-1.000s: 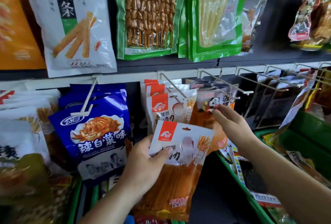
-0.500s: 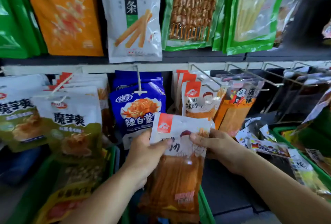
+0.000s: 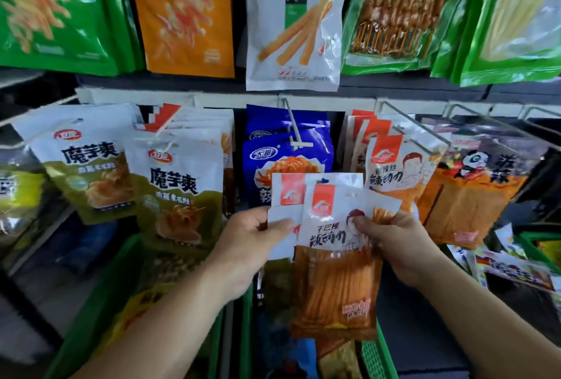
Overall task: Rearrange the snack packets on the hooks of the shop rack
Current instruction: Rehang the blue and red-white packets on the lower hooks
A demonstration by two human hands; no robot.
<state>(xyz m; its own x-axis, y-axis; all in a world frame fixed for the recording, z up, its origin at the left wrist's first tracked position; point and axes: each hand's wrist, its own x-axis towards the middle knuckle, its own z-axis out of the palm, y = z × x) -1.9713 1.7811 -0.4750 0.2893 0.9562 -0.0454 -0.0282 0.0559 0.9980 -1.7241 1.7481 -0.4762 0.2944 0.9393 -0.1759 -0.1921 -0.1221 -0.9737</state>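
Two white-and-orange snack packets with red logo squares are held in front of the rack. My left hand (image 3: 252,233) pinches the back packet (image 3: 283,193) at its left edge. My right hand (image 3: 391,236) pinches the front packet (image 3: 334,257) at its right side, thumb on its face. Behind them, more packets of the same kind (image 3: 391,163) hang on a metal hook (image 3: 416,126). Blue packets (image 3: 288,148) hang on a white hook (image 3: 296,133) to their left, and a panda-print orange packet (image 3: 473,190) hangs on the right.
White-and-olive packets (image 3: 179,187) hang at the left. Large green, orange and white bags (image 3: 293,20) fill the upper row. Green baskets (image 3: 97,315) with loose packets stand below. Bare metal hooks (image 3: 498,123) jut out at the right.
The view has swung left and closer. My right hand came off the hanging packets and took the front packet; two packets now show fanned apart between my hands.
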